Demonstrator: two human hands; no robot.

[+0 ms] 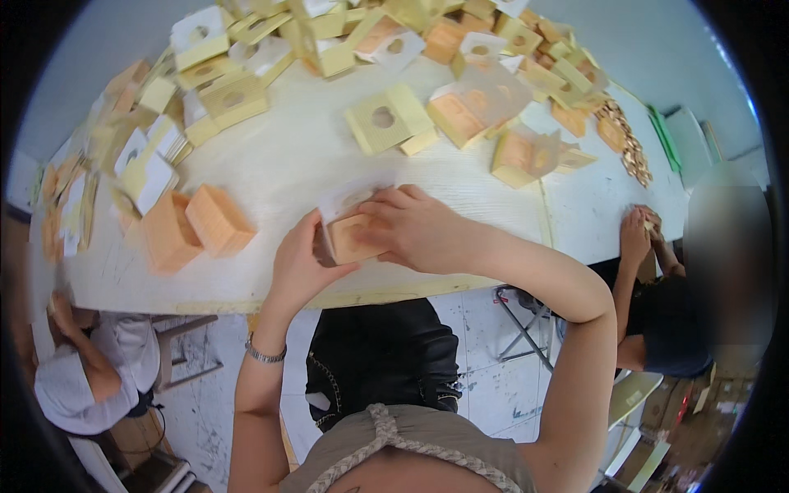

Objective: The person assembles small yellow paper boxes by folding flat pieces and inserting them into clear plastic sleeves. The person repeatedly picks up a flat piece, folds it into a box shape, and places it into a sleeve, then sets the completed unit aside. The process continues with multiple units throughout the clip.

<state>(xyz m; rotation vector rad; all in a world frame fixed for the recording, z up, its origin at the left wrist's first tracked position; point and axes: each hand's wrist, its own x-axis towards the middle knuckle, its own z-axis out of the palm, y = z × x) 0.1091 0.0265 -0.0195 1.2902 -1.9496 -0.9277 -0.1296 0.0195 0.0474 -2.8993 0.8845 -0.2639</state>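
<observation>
Both my hands hold a small stack of orange cards [352, 236] with a white card on top, low over the near edge of the white table [279, 164]. My left hand [300, 264] grips the stack's left side from below; a metal bracelet sits on that wrist. My right hand [411, 226] lies over the top and right side, fingers curled on it. Two thick orange card stacks [197, 226] stand on the table to the left of my hands.
Several yellow, white and orange cards with round holes [386, 119] lie scattered across the far table. A pile of gold pieces [629, 148] lies at the right. A co-worker's hands [639, 234] work at the right edge. Another person in white [90, 370] sits at the lower left.
</observation>
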